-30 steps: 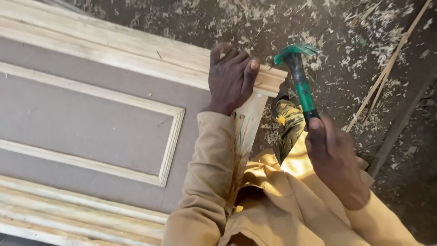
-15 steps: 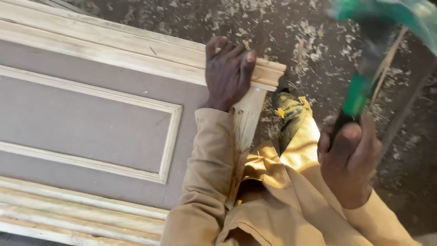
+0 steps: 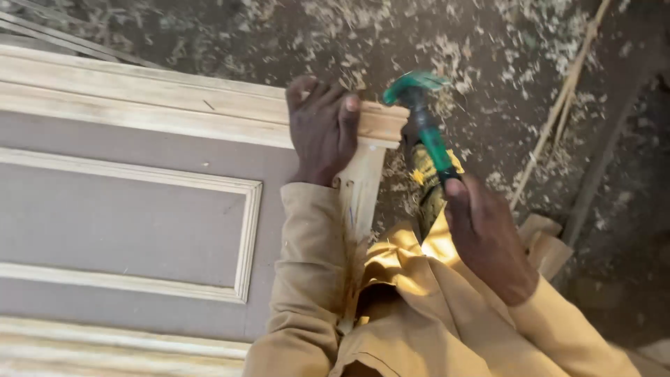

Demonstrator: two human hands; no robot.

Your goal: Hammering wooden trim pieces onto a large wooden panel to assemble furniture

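- Right hand (image 3: 488,237) is wrapped tight round the green hammer (image 3: 424,126) handle, head at the moulding's end at eleven o'clock.
- Left hand (image 3: 322,132) lies flat, fingers spread, holding nothing, pressing the pale wooden moulding (image 3: 174,105) to steady it, judging by the pose.
- Grey panelled door (image 3: 125,216) spreads toward nine o'clock.
- Wood shavings (image 3: 488,63) cover the floor at twelve.

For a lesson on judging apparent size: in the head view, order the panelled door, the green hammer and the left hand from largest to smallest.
1. Panelled door, by far.
2. Left hand and green hammer look alike; the hammer's grip is hidden in the right hand, so unranked.
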